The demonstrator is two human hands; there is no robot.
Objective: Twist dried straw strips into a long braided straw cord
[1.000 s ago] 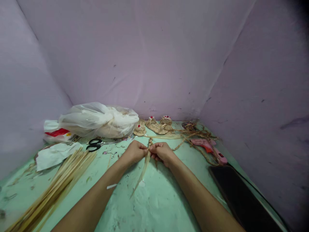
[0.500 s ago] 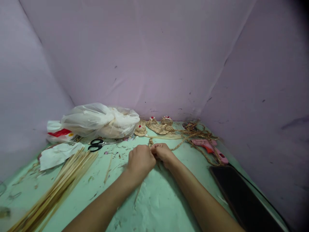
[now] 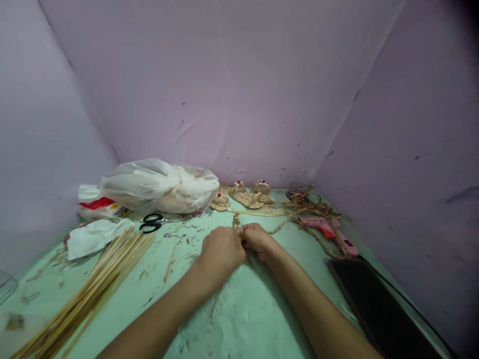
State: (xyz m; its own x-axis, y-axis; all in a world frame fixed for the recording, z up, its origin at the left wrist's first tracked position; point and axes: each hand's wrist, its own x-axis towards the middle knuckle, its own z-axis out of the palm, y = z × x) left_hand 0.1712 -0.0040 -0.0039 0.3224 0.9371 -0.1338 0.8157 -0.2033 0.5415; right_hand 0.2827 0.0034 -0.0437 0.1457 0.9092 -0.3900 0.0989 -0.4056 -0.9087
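Observation:
My left hand [image 3: 221, 252] and my right hand [image 3: 255, 239] meet at the middle of the pale green table [image 3: 239, 319], both closed in a pinch on a thin braided straw strip [image 3: 236, 220]. The braid's end sticks out just beyond the fingers. The left hand lies over most of the strip, and a loose pale strand [image 3: 216, 301] trails from under it toward me. Which parts each hand grips is hidden under the fingers.
A bundle of straw stalks [image 3: 90, 289] lies at the left, with black scissors [image 3: 155, 224], white paper [image 3: 95, 235] and a white plastic bag [image 3: 160, 185] behind. Small woven straw pieces [image 3: 247, 195], tangled cord [image 3: 303, 207] and a pink glue gun [image 3: 329, 230] sit at the back; a dark slab [image 3: 377, 309] lies right.
My left hand has rolled over the strip, covering it where a second ago the long leaf hung in plain sight between both hands. The view has shifted slightly.

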